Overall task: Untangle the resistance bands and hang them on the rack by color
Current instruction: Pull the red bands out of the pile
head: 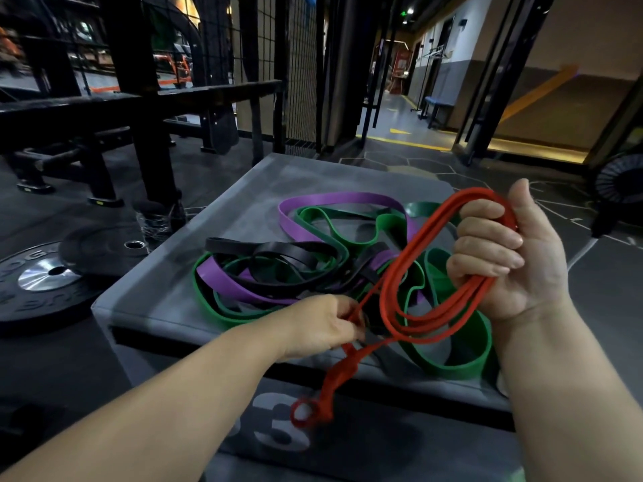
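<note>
Several loops of a thin red resistance band [430,227] are gripped in the right hand [515,266], the fingers curled round the bundle. It is held raised above the near right part of the grey padded plyo box [167,293]. A single strand of the same band is pinched by the left hand [320,325] at the box's near edge. Below that pinch its twisted tail is seen hanging over the front face, ending in a small knotted loop beside a printed "3". On the box top the other bands are heaped in a tangle: wide green bands [449,368] reach toward the near right corner, a purple band [334,198] toward the far edge, and black bands [222,244] across the middle. A weight plate [38,283] is laid on the floor off the box's left side.
</note>
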